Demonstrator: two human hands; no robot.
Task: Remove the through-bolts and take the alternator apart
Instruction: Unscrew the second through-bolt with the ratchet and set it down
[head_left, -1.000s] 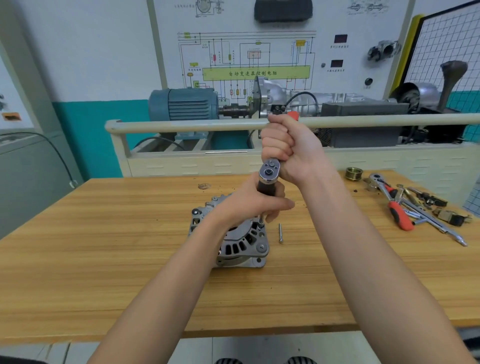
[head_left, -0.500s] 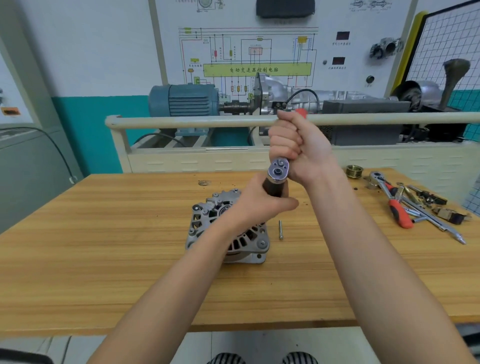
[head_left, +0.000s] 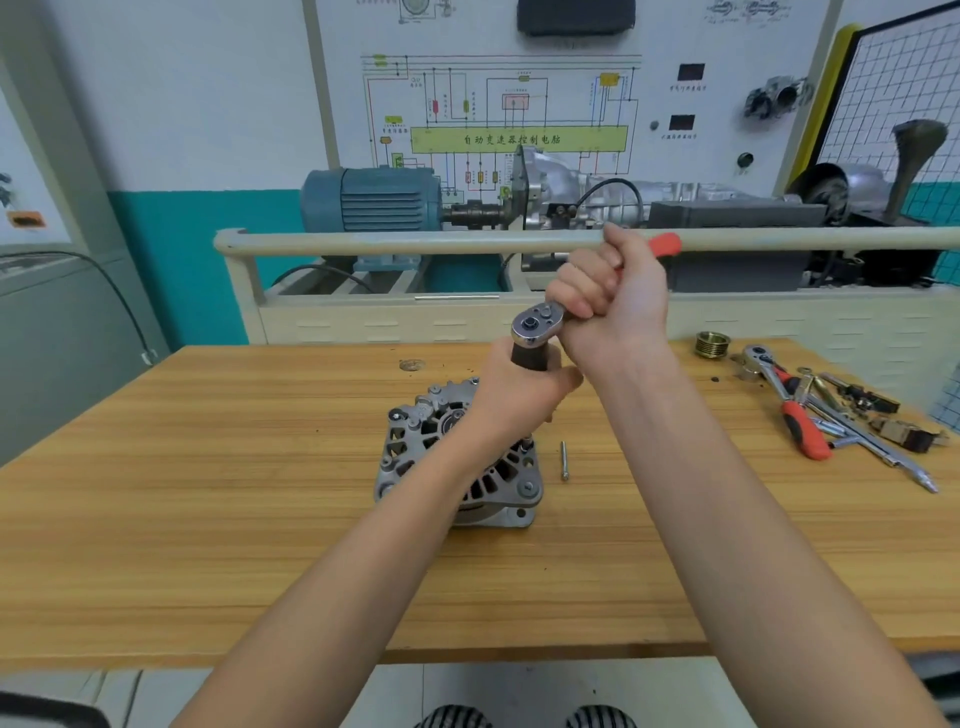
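alternator (head_left: 457, 457) sits on the wooden bench (head_left: 208, 519) near its middle, face up, just beneath the left forearm; by its look it is a cast metal body, heavy and rigid, unlikely to slide under modest torque but with ribbed, open vents that give poor purchase, so the rim of the housing seems the sound place to steady it. the left hand (head_left: 519, 389) is wrapped round the dark socket extension (head_left: 530, 358) standing over the housing, and the right hand (head_left: 608, 301) is clamped on the ratchet (head_left: 537, 322), whose red handle end (head_left: 665, 244) pokes out past the fist. one loose through-bolt (head_left: 564, 461) lies on the bench just right of the housing. compared with a second ago, the ratchet handle has swung clockwise, toward the right, and the right fist with it, while the left hand keeps its hold on the extension.
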